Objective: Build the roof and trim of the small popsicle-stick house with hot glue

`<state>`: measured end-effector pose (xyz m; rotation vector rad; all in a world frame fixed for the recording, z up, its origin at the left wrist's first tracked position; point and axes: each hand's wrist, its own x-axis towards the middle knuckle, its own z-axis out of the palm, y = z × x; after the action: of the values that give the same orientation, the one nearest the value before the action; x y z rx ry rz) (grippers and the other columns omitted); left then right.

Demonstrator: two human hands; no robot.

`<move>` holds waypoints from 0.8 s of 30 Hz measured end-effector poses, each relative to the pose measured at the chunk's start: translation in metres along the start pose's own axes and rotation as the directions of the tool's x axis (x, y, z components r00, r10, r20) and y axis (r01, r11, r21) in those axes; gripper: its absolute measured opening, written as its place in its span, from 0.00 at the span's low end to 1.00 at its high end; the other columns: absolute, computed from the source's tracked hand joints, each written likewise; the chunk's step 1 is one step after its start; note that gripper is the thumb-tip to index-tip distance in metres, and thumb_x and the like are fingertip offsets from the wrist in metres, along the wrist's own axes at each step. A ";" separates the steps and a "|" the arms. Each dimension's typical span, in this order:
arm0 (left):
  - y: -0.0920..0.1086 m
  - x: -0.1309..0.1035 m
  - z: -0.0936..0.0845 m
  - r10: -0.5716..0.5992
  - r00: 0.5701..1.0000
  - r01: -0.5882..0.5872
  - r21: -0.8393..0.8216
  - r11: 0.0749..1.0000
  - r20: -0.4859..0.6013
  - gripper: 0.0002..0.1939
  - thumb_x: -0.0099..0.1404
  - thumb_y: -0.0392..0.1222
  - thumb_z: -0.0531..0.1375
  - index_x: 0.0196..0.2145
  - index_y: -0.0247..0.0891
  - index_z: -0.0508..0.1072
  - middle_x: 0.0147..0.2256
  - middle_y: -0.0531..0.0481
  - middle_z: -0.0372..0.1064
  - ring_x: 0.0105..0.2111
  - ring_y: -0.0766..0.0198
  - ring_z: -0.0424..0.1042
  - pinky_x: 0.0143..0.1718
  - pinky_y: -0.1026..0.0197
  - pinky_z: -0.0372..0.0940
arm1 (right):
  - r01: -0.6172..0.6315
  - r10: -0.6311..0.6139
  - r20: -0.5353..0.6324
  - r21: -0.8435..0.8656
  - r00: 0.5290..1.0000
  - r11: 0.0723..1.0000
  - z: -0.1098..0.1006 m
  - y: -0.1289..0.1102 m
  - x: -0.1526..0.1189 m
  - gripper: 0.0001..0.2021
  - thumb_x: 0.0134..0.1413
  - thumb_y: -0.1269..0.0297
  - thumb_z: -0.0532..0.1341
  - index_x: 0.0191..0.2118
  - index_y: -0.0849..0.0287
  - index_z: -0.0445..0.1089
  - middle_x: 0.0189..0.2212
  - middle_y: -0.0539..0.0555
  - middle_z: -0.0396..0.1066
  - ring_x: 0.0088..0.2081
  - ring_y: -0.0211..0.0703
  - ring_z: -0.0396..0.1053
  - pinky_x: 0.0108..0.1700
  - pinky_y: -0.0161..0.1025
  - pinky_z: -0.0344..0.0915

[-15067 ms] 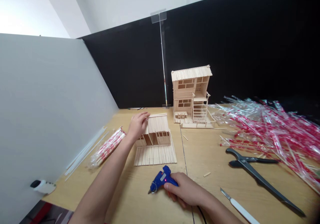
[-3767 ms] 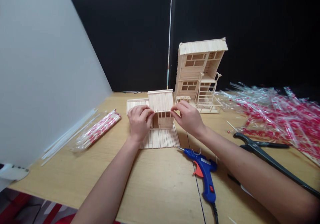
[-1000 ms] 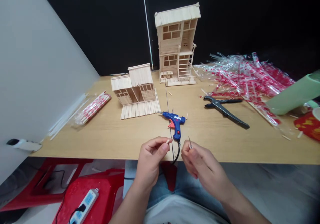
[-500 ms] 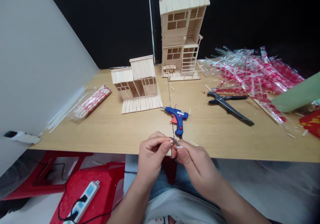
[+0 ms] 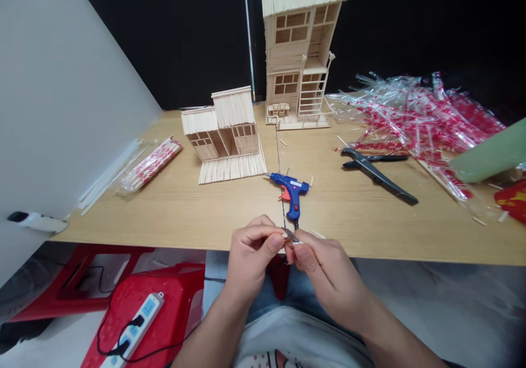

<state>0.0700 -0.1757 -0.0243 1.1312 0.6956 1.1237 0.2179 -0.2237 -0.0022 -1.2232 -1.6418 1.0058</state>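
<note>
Both of my hands meet at the table's front edge. My left hand (image 5: 251, 258) is closed in a pinch, with the pale tip of a small wooden stick (image 5: 284, 236) showing at its fingertips. My right hand (image 5: 329, 264) grips a small grey blade (image 5: 290, 234), whose flat end reaches to the stick's tip. Fingers hide most of both items. Just beyond lies a blue glue gun (image 5: 292, 191) on its side, its nozzle pointing left and its cord running toward my hands.
A small stick house (image 5: 230, 137) and a taller two-storey one (image 5: 304, 50) stand at the back of the table (image 5: 197, 220). Dark cutters (image 5: 376, 176) and a heap of plastic wrappers (image 5: 427, 115) lie right. Wrapped sticks (image 5: 152, 165) lie left. A power strip (image 5: 137, 327) rests on a red stool (image 5: 172, 291).
The blade has shifted slightly right and tilted, showing more of its flat side. Both hands keep their grip. The whole view has shifted a little.
</note>
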 end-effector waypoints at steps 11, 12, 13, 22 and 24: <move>0.003 0.000 -0.001 -0.002 0.999 0.003 0.027 1.000 -0.036 0.10 0.59 0.50 0.67 0.31 0.41 0.83 0.25 0.49 0.67 0.26 0.65 0.66 0.30 0.62 0.63 | 0.032 -0.031 0.023 -0.005 0.999 0.999 0.000 -0.002 0.001 0.15 0.70 0.60 0.46 0.32 0.56 0.62 0.23 0.46 0.59 0.25 0.37 0.58 0.30 0.35 0.53; 0.003 0.001 -0.001 -0.005 0.999 0.006 0.024 1.000 -0.035 0.11 0.59 0.50 0.67 0.31 0.41 0.83 0.25 0.48 0.67 0.26 0.65 0.66 0.29 0.62 0.63 | 0.033 -0.033 0.023 -0.003 0.999 0.999 0.000 -0.001 0.001 0.15 0.70 0.60 0.46 0.32 0.56 0.62 0.22 0.46 0.58 0.24 0.37 0.58 0.30 0.35 0.53; 0.003 0.001 -0.001 -0.008 0.999 0.009 0.020 1.000 -0.031 0.11 0.59 0.50 0.67 0.31 0.41 0.83 0.25 0.49 0.67 0.26 0.65 0.66 0.29 0.62 0.63 | 0.035 -0.035 0.023 -0.004 0.999 0.999 0.000 -0.001 0.001 0.15 0.70 0.60 0.46 0.32 0.56 0.62 0.22 0.46 0.58 0.24 0.36 0.58 0.30 0.35 0.53; 0.004 0.000 -0.002 0.074 0.997 -0.073 0.072 0.995 -0.001 0.07 0.62 0.46 0.65 0.32 0.42 0.83 0.23 0.49 0.68 0.27 0.65 0.65 0.29 0.63 0.61 | 0.020 -0.020 0.043 -0.016 0.999 1.000 -0.001 -0.002 0.000 0.15 0.70 0.60 0.45 0.32 0.56 0.61 0.23 0.46 0.58 0.25 0.36 0.57 0.30 0.35 0.53; 0.006 0.000 -0.003 0.115 0.993 -0.112 0.138 0.984 -0.014 0.07 0.62 0.45 0.66 0.33 0.42 0.83 0.24 0.48 0.68 0.27 0.65 0.65 0.29 0.63 0.60 | 0.020 -0.019 0.048 -0.015 0.999 1.000 0.000 -0.002 -0.001 0.16 0.71 0.59 0.45 0.32 0.56 0.61 0.23 0.47 0.58 0.25 0.37 0.57 0.29 0.35 0.53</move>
<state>0.0654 -0.1750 -0.0201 1.2907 0.7414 1.2005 0.2174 -0.2251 -0.0002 -1.1990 -1.6986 1.0194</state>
